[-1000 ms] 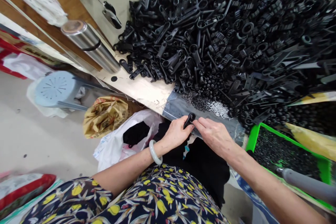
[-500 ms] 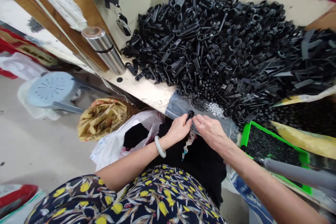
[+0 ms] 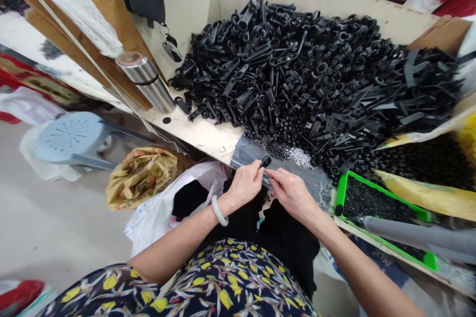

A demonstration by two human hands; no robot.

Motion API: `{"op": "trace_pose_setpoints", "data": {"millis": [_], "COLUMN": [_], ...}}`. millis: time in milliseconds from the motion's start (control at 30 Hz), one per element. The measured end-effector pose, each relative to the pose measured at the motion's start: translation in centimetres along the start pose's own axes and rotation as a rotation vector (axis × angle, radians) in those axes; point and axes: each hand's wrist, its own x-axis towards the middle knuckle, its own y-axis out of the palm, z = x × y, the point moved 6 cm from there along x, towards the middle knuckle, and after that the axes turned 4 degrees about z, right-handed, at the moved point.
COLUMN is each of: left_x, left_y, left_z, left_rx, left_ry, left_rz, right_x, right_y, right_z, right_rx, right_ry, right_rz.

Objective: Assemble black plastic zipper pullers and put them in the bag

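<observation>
My left hand, with a pale bangle on its wrist, pinches a small black plastic part at the near edge of the workbench. My right hand is closed beside it, fingertips meeting the same part; whether they also hold something small I cannot make out. Just beyond the hands lie small heaps of silver pins and tiny dark pieces. Behind these rises a huge pile of black plastic parts.
A steel flask leans at the bench's left. A green tray of small black bits sits right, with a grey handle across it. A white bag, a yellow sack and a blue stool stand on the floor left.
The view has tilted up, showing the bench's back wall. Both hands stay together on the small black part, shifted slightly left in the picture.
</observation>
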Motion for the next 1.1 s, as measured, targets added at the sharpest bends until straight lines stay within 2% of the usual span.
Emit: {"op": "trace_pose_setpoints", "data": {"millis": [67, 133, 267, 367, 567, 733, 1100], "left_x": [0.3, 0.6, 0.6, 0.3, 0.2, 0.3, 0.3], "left_y": [-0.5, -0.6, 1.2, 2.2, 2.4, 2.4, 2.0], "left_z": [0.2, 0.7, 1.7, 2.0, 2.2, 2.5, 2.0], "left_rx": [-0.012, -0.118, -0.636, -0.862, -0.962, -1.018, -0.968], "left_ry": [-0.026, -0.063, -0.208, -0.307, -0.337, -0.347, -0.369], "left_rz": [-0.02, -0.016, 0.192, 0.289, 0.282, 0.306, 0.329], "right_x": [0.0, -0.2, -0.8, -0.7, 0.5, 0.9, 1.0], "right_y": [0.1, 0.0, -0.6, -1.0, -0.4, 0.2, 0.3], "right_z": [-0.4, -0.9, -1.5, -1.6, -1.9, -2.5, -2.7], "right_rx": [0.088, 0.128, 0.111, 0.023, -0.04, -0.033, -0.036], "right_ry": [0.007, 0.018, -0.009, -0.037, -0.076, -0.078, -0.057], "right_rz": [-0.018, -0.039, -0.038, -0.007, 0.067, 0.059, 0.049]}}
